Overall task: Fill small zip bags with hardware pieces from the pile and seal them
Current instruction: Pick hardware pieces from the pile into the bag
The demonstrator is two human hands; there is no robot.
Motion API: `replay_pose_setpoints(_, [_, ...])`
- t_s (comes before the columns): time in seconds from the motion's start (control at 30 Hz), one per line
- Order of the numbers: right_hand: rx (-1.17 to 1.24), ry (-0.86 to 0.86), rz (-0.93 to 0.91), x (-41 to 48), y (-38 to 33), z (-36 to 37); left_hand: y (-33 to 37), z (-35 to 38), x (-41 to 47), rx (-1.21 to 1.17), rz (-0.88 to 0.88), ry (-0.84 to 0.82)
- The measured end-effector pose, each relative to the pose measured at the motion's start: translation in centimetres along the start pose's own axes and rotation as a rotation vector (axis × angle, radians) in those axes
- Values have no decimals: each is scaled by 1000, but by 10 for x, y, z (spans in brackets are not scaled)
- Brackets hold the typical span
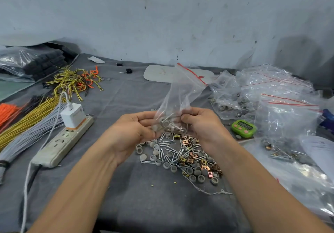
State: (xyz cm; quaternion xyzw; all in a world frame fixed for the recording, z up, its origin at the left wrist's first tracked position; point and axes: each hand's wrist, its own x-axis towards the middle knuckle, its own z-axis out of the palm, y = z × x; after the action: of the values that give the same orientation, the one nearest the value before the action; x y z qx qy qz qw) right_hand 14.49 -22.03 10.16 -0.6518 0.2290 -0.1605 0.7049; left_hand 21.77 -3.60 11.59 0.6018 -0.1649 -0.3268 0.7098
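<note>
Clear red-striped zip bag (182, 95) upright, holding screws, above hardware pile (182, 156).

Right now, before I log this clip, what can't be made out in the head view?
Head view only:
Zip bag: how many pieces it holds; left hand and right hand grip its bunched bottom.
Its red zip strip: pressed shut or not, too blurred.
Green timer: digits too small.
Big bag of black parts: cut off by the left edge.

One held zip bag (182, 91); one power strip (59, 146); one charger (73, 116); one green timer (244, 128); one hardware pile (182, 156).
</note>
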Motion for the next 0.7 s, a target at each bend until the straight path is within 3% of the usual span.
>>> replay_pose_setpoints(0.53, [-5,-63,25,5,-3,-2,-3,-4,2,210,-7,168])
replay_pose_setpoints(0.7, [-26,-96,6,3,-4,-2,-3,-1,0,209,10,138])
